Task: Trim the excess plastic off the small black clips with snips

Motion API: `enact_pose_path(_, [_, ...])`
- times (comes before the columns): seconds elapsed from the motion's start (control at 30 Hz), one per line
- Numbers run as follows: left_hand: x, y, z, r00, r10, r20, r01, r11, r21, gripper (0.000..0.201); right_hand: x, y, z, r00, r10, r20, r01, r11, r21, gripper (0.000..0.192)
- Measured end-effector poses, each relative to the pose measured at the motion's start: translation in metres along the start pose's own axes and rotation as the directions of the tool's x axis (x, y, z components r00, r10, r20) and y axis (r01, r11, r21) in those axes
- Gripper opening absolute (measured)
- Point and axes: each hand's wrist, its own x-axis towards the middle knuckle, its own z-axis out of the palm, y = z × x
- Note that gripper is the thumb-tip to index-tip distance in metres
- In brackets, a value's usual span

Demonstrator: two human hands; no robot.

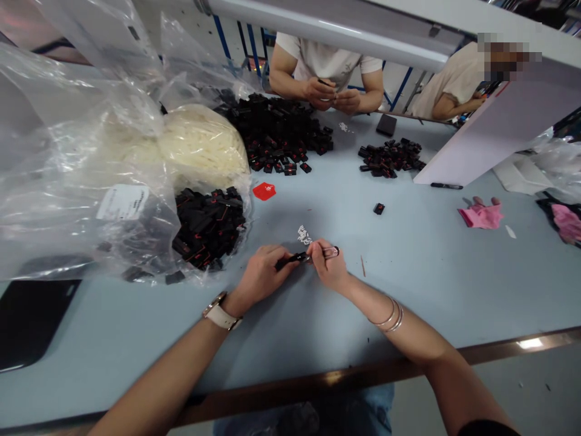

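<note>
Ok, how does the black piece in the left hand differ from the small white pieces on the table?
The black piece is dark, the white pieces are pale. The black piece is larger; each of the white pieces is tiny. The left hand holds the black piece; the white pieces lie loose.

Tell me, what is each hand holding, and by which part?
The left hand holds a black piece by its left end; the right hand, a slim tool midway along.

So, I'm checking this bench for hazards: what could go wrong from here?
The slim tool in the right hand could slip at the black part and nick the left hand holding it. The loose white pieces lie close to the right hand, so a knock might scatter them.
</note>
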Motion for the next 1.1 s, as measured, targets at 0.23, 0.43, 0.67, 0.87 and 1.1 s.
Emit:
enact_pose_path(0.23, [0.0009, 0.0014, -0.0009, 1.0, -0.002, 0.008, 0.002, 1.0, 0.003, 0.019, 0.0003, -0.0033, -0.0011, 1.0, -0.009, 0.004, 0.009, 1.0, 0.016, 0.037])
enact_pose_path(0.43, [0.0006, 0.0017, -0.0016, 1.0, 0.0, 0.004, 0.0, 1.0, 0.009, 0.018, -0.0009, -0.0039, -0.0011, 0.999, -0.031, -0.038, 0.031, 0.999, 0.009, 0.039])
enact_pose_path(0.67, [0.0007, 0.0006, -0.0009, 1.0, -0.011, 0.006, 0.011, 1.0, 0.012, 0.017, -0.0025, 0.0022, 0.0007, 1.0, 0.005, -0.022, -0.004, 1.0, 0.021, 0.046])
enact_pose_path(0.87, [0.0007, 0.0, -0.0012, 0.999, -0.018, 0.026, 0.019, 1.0, -0.003, 0.016, -0.0026, 0.003, 0.0012, 1.0, 0.013, 0.007, -0.013, 0.999, 0.036, 0.049])
enact_pose_path(1.1, [0.0006, -0.0002, -0.0006, 0.999, -0.026, 0.032, 0.026, 1.0, 0.006, 0.018, -0.0002, -0.0012, 0.0009, 0.998, 0.041, -0.051, -0.033, 0.989, 0.144, 0.047])
